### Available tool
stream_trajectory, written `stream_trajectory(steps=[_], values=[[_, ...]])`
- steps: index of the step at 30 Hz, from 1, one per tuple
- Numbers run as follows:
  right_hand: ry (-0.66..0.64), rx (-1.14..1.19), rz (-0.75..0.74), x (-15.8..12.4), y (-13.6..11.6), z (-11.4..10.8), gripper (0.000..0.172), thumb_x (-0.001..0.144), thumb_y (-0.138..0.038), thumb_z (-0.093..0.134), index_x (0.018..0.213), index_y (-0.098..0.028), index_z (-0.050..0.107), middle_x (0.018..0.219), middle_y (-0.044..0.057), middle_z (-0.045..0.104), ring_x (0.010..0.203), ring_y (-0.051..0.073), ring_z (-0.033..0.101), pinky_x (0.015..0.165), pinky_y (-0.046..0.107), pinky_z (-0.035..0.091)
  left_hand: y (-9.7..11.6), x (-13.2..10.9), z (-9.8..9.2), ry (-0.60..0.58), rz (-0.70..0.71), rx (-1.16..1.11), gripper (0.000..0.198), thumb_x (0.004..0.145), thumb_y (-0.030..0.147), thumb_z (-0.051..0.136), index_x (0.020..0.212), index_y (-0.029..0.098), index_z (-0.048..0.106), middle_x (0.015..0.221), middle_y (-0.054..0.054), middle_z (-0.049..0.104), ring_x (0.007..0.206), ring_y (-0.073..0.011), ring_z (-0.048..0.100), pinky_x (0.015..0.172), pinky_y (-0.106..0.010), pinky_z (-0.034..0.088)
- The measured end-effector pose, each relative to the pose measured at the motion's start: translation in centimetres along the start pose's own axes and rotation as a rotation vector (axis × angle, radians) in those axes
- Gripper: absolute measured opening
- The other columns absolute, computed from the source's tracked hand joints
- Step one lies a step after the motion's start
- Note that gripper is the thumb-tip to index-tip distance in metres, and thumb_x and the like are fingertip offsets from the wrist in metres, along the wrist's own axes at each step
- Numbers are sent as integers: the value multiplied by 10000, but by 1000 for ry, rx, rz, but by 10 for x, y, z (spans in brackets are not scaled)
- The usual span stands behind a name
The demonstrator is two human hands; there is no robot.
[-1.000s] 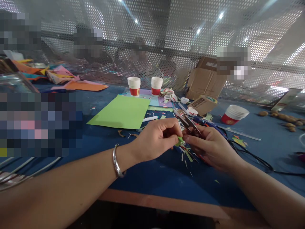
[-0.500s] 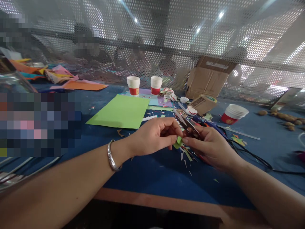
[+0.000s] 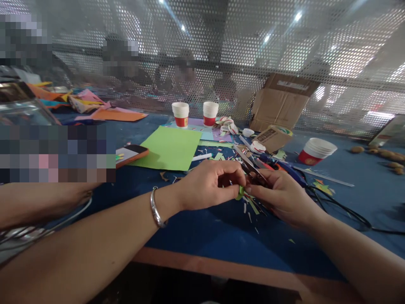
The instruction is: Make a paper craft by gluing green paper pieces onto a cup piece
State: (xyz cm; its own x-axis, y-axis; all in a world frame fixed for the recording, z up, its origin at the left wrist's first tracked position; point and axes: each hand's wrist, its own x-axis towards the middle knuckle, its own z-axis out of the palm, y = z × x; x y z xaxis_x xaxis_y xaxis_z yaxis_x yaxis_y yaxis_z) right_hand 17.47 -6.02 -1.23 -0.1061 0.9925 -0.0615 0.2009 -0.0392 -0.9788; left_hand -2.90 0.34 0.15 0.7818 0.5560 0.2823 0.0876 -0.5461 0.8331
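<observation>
My left hand, with a silver bangle on its wrist, pinches a small green paper piece between thumb and fingers. My right hand meets it from the right and is closed round a pair of scissors, whose blades point up and to the left. Its fingertips also touch the green piece. Both hands hover just above a blue table mat strewn with tiny paper offcuts.
A green paper sheet lies behind my hands, with two paper cups beyond it. A cup stack and cardboard boxes stand at the right. A phone and another person's arm are at the left. A black cable runs right.
The view shifted slightly, bringing a phone and another person's arm into sight at the left. My fingers turned the green piece a little; the hands stayed in place.
</observation>
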Motion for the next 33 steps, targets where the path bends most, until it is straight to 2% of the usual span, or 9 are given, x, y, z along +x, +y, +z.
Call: stream_trajectory(steps=[5, 12, 20, 25, 30, 33], values=[[7, 53, -21, 0, 1, -1, 183, 760, -309, 784, 837, -181, 679, 734, -14, 603, 625, 112, 484, 567, 247, 355, 3, -2, 3, 33, 71, 15, 70, 840, 125, 602, 869, 173, 643, 809, 2, 630, 680, -93, 548, 630, -216, 443], [-45, -57, -26, -2, -4, 1, 160, 772, -324, 753, 777, -187, 670, 711, 5, 603, 678, 160, 538, 632, 284, 418, 4, -3, 5, 44, 78, 94, 104, 772, 83, 603, 783, 176, 649, 738, 15, 638, 692, -106, 561, 646, -227, 436], [-42, -53, -1, -1, -3, 3, 115, 732, -278, 762, 772, -183, 712, 698, -1, 613, 652, 148, 526, 589, 258, 395, 1, -4, 6, 2, 73, 127, 92, 754, 91, 613, 756, 174, 652, 688, 22, 619, 639, -102, 541, 606, -227, 415], [-20, -23, 25, -1, -3, 4, 155, 717, -292, 800, 795, -172, 741, 672, -15, 602, 547, 96, 420, 479, 234, 293, 0, -3, 7, 16, 80, 158, 78, 762, 99, 620, 769, 168, 654, 680, 31, 606, 629, -92, 527, 600, -225, 403], [-36, -2, 42, -1, -4, 3, 191, 698, -308, 836, 769, -169, 726, 656, -10, 565, 603, 121, 460, 505, 238, 324, 1, -3, 6, -9, 171, 244, 92, 773, 84, 597, 774, 161, 648, 735, 16, 620, 691, -102, 534, 677, -256, 417], [-37, 29, 52, -1, -3, 4, 199, 714, -308, 839, 768, -172, 704, 660, -21, 551, 587, 104, 442, 494, 229, 305, 0, -3, 8, 26, 113, 173, 88, 781, 95, 592, 789, 165, 644, 723, 17, 619, 668, -97, 529, 647, -252, 417]])
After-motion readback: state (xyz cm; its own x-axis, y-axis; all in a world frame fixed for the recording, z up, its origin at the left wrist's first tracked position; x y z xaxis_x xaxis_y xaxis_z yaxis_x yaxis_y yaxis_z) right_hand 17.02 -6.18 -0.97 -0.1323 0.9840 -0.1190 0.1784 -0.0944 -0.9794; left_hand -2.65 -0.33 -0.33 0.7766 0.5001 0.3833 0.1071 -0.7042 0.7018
